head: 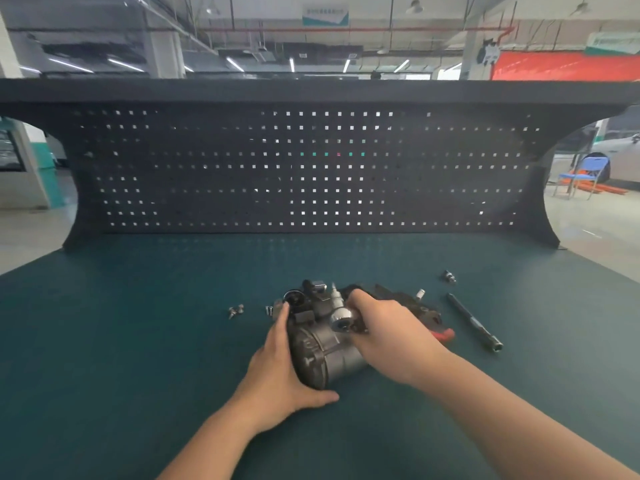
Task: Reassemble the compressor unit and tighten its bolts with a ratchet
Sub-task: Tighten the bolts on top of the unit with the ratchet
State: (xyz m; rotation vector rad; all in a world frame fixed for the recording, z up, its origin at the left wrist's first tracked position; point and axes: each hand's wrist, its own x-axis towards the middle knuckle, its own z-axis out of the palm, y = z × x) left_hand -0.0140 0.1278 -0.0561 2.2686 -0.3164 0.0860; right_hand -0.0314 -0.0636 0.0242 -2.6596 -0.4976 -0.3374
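Note:
The grey metal compressor unit (pixel 323 344) lies on its side on the green bench mat (pixel 138 341). My left hand (pixel 280 372) cups its left flank, fingers along the body and thumb under the near end. My right hand (pixel 384 337) grips the ratchet (pixel 343 318), whose round silver head sits on top of the compressor; its red-tipped handle end (pixel 445 334) sticks out past my wrist. A bolt or socket stem (pixel 335 293) stands up just behind the ratchet head.
Loose bolts (pixel 236 310) and small silver pieces (pixel 269 310) lie left of the compressor. A black extension bar (pixel 474 322), a small socket (pixel 420 293) and a fitting (pixel 449 276) lie to the right. A black pegboard (pixel 311 168) walls the bench's back.

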